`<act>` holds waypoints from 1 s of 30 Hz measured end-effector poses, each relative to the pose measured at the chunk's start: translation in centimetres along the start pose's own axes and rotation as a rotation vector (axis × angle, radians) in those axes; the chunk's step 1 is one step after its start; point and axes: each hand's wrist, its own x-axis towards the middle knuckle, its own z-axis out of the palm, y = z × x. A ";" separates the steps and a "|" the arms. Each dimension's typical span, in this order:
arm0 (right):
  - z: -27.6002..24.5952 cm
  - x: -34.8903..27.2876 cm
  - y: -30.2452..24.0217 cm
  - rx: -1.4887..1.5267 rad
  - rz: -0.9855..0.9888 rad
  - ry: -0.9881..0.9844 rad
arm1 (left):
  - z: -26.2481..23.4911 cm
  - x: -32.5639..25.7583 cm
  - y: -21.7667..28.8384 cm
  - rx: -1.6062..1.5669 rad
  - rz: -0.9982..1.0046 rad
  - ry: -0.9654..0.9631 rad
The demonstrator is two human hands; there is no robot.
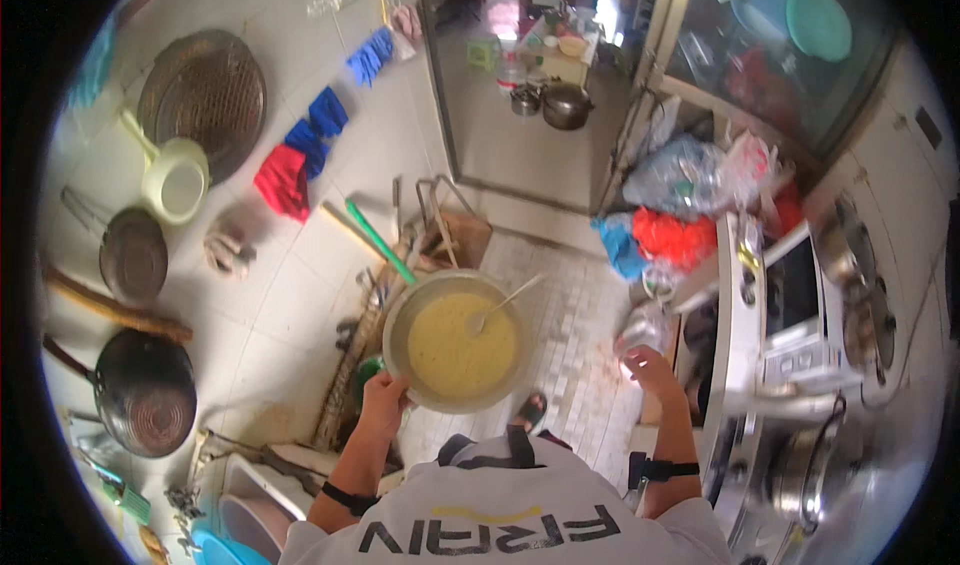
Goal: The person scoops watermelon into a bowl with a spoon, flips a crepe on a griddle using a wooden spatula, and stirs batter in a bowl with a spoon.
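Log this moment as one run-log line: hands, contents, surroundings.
left hand: grips bowl rim | bowl: yellow batter, spoon inside | right hand: holds clear plastic container | beside: stove

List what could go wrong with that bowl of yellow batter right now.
1. The left hand alone holds the metal bowl by its rim; a one-handed grip on a bowl this full of yellow batter may slip or tip it.
2. The spoon leans loose on the rim and may slide out.
3. The right hand holds a clear plastic bag, so it likely cannot steady the bowl quickly.
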 end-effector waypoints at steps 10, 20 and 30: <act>1.5 27.3 -10.8 -0.095 -0.059 -0.352 | 6.6 19.1 9.3 -0.132 0.036 0.246; -6.7 50.6 -12.7 -0.103 0.122 -0.199 | 17.8 44.3 24.1 -0.152 0.038 0.196; -9.5 80.9 -14.6 0.086 0.127 -0.323 | 30.0 67.9 37.1 0.003 0.022 0.045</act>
